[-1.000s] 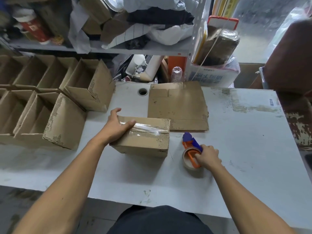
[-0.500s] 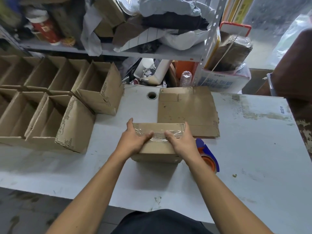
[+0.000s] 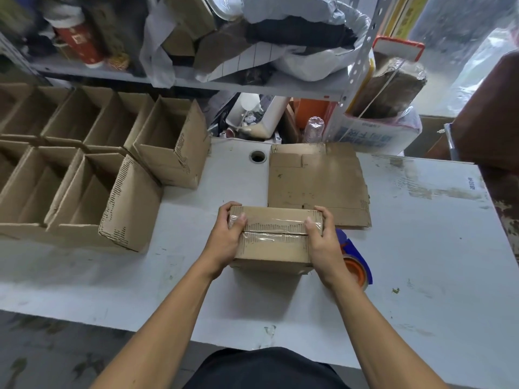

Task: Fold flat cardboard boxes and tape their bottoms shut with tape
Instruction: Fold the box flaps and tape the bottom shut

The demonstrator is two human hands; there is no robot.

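A small cardboard box (image 3: 273,242) stands bottom up on the white table (image 3: 421,248), with clear tape across the seam of its flaps. My left hand (image 3: 226,240) grips its left end, thumb on the taped top. My right hand (image 3: 321,240) grips its right end the same way. Just right of the box, partly behind my right wrist, a blue and orange tape dispenser (image 3: 355,262) lies on the table. A stack of flat cardboard blanks (image 3: 317,181) lies behind the box.
Two rows of folded open boxes (image 3: 84,175) fill the table's left side. A cable hole (image 3: 257,156) sits near the back edge. A cluttered metal shelf (image 3: 224,66) rises behind, and a white carton (image 3: 373,133) stands at the back right.
My right hand let go of the tape dispenser and came over to the box. Both hands then slid outward along the tape to the box's ends.
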